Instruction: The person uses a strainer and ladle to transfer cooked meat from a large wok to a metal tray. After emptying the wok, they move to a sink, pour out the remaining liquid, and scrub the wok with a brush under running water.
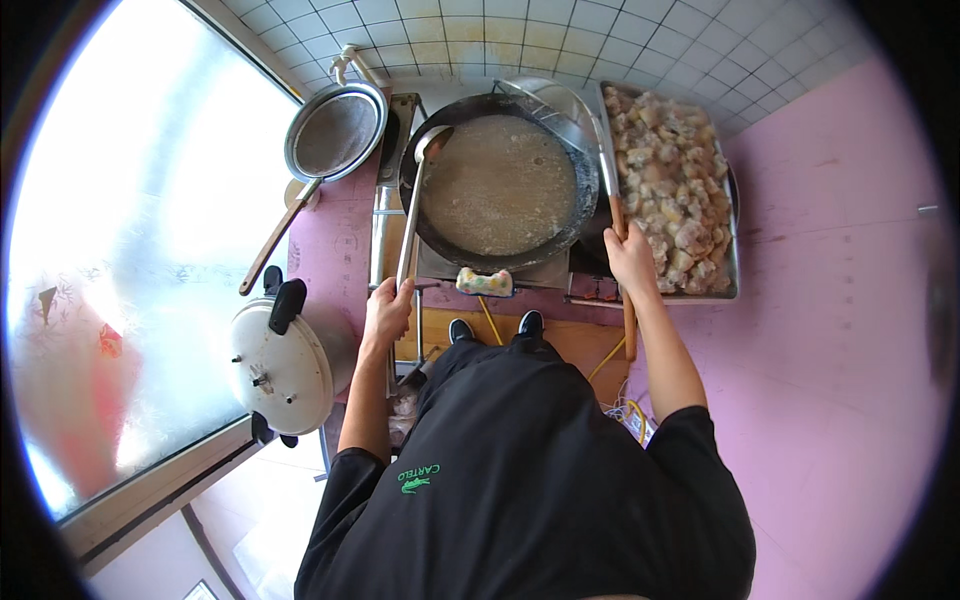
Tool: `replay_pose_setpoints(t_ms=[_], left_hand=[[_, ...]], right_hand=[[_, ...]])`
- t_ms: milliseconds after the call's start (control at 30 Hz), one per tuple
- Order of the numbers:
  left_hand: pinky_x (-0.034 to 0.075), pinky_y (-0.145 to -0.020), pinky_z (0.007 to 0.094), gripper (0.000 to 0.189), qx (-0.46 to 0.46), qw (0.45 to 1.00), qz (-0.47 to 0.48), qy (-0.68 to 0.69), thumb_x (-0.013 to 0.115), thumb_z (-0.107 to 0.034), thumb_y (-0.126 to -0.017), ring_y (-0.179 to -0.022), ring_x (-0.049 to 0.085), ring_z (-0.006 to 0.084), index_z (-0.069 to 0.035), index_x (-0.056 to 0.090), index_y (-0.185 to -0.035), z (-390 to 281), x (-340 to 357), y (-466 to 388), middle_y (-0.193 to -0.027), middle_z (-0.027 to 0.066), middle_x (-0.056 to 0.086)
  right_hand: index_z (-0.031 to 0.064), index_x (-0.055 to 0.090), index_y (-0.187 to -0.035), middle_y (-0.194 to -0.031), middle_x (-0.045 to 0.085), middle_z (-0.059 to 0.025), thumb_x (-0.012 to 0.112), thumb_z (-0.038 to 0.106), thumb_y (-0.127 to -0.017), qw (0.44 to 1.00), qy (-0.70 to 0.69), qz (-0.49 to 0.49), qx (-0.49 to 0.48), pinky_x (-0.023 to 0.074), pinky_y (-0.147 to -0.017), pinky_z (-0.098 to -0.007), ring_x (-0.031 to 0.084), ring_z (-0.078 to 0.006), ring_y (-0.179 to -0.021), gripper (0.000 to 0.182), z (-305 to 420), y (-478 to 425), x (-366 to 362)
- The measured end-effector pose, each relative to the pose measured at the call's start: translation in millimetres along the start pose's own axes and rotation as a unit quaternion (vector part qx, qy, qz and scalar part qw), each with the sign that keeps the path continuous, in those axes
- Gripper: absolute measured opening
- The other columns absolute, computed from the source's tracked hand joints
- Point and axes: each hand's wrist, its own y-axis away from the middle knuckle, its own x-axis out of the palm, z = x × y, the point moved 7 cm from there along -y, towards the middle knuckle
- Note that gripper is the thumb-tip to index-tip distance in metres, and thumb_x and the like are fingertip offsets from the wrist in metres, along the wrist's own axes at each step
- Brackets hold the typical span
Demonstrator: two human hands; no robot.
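Note:
A large dark wok (592, 180) of cloudy, pale brown liquid (499, 187) stands before me on a stove. My left hand (388, 311) grips the long metal handle of a ladle (411, 210), whose bowl rests at the wok's left rim, partly over the liquid. In my right hand (630, 256) is the wooden handle of a round strainer (559, 112). Its head tilts over the wok's far right edge, with nothing visible in it. A patterned cloth (485, 283) wraps the wok's near handle.
Right of the wok, a metal tray (739, 262) holds a heap of pale, battered-looking chunks (671, 195). A fine-mesh sieve (337, 135) sits at the far left over a container. Nearer on the left is a pressure cooker (281, 367). White wall tiles (480, 30) rise behind the stove.

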Motion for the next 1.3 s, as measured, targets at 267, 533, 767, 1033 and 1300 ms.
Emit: replay_pose_setpoints(t_ms=[267, 533, 767, 1033, 1300], left_hand=[[0.044, -0.039, 0.0318, 0.038, -0.006, 0.999, 0.025, -0.024, 0.058, -0.039, -0.1, -0.045, 0.057, 0.0141, -0.001, 0.061, -0.093, 6.7, -5.9, -31.5, -0.06, 0.0043, 0.056], [0.049, -0.043, 0.0353, 0.04, 0.042, 0.996, 0.006, -0.081, 0.059, -0.039, -0.098, -0.048, 0.061, 0.0182, 0.001, 0.061, -0.093, 3.1, -17.7, -53.8, -0.061, 0.0095, 0.059], [0.05, -0.043, 0.0364, 0.041, 0.016, 0.996, 0.019, -0.083, 0.06, -0.038, -0.098, -0.048, 0.062, 0.0191, 0.002, 0.06, -0.09, 6.4, -16.2, -52.4, -0.061, 0.01, 0.06], [0.047, -0.043, 0.0333, 0.037, -0.023, 0.998, 0.024, -0.061, 0.059, -0.037, -0.1, -0.046, 0.057, 0.0156, -0.001, 0.06, -0.089, 20.4, -20.2, -16.6, -0.06, 0.005, 0.056], [0.039, -0.039, 0.0298, 0.033, -0.056, 0.998, 0.041, -0.008, 0.058, -0.035, -0.102, -0.044, 0.05, 0.0107, -0.005, 0.056, -0.089, 7.6, -8.7, 42.8, -0.059, 0.0002, 0.051]], right_hand=[[-0.0075, 0.061, -0.11, -0.095, 0.069, -0.0283, 0.053, 0.037, -0.1, 0.984, 0.167, 0.041, 0.048, 0.0561, -0.073, -0.0524, 0.069, -0.0444, -0.081, 0.046, -48.8, -71.8, 58.1], [-0.006, 0.054, -0.102, -0.067, 0.058, -0.012, 0.053, 0.033, -0.103, 0.947, -0.05, 0.224, 0.225, 0.0484, -0.041, -0.0396, 0.057, -0.0223, -0.047, 0.039, -61.7, -35.3, 98.8], [0.0085, 0.047, -0.091, -0.062, 0.041, 0.0024, 0.05, 0.031, -0.103, 0.816, -0.291, 0.36, 0.346, 0.039, -0.042, -0.029, 0.038, -0.0086, -0.045, 0.026, -64.9, 29.6, 169.2], [0.011, 0.049, -0.095, -0.062, 0.039, 0.0063, 0.049, 0.034, -0.104, 0.736, -0.365, 0.439, 0.362, 0.0338, -0.043, -0.0245, 0.036, -0.0049, -0.046, 0.025, -51.1, 65.4, 202.3], [0.0116, 0.049, -0.097, -0.064, 0.038, 0.0078, 0.05, 0.034, -0.105, 0.647, -0.424, 0.51, 0.376, 0.0313, -0.042, -0.0219, 0.034, -0.002, -0.047, 0.024, -59.3, 82.5, 212.9]])
